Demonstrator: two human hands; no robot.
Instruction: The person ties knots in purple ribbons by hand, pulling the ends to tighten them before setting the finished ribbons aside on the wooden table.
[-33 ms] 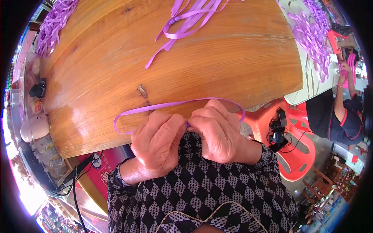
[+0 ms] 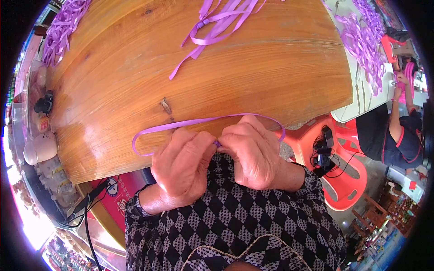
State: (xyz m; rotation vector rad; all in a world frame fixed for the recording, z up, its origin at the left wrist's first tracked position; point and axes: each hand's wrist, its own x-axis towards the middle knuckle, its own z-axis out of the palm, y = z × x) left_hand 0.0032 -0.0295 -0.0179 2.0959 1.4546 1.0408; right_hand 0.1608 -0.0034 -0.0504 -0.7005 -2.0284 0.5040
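A narrow purple ribbon (image 2: 195,121) forms a loop by the table's near edge, its far side curving beyond both hands. Its two sides run in to my fingers. With fingers closed, my left hand (image 2: 181,165) pinches the ribbon from the left. My right hand (image 2: 254,156) is closed on it too, thumb and forefinger pressed together. A small darker purple knot or wrap (image 2: 217,143) shows between the two sets of fingertips; the fingers hide part of it.
Loose purple ribbons (image 2: 221,29) lie on the wooden table (image 2: 271,77). Purple heaps rest at far left (image 2: 68,29) and on a white table at right (image 2: 361,49). An orange stool (image 2: 298,140) holds black devices. Another person (image 2: 400,135) stands at right.
My left hand has shifted very slightly left, and a little more of the purple knot shows between the fingertips. My right hand looks unmoved.
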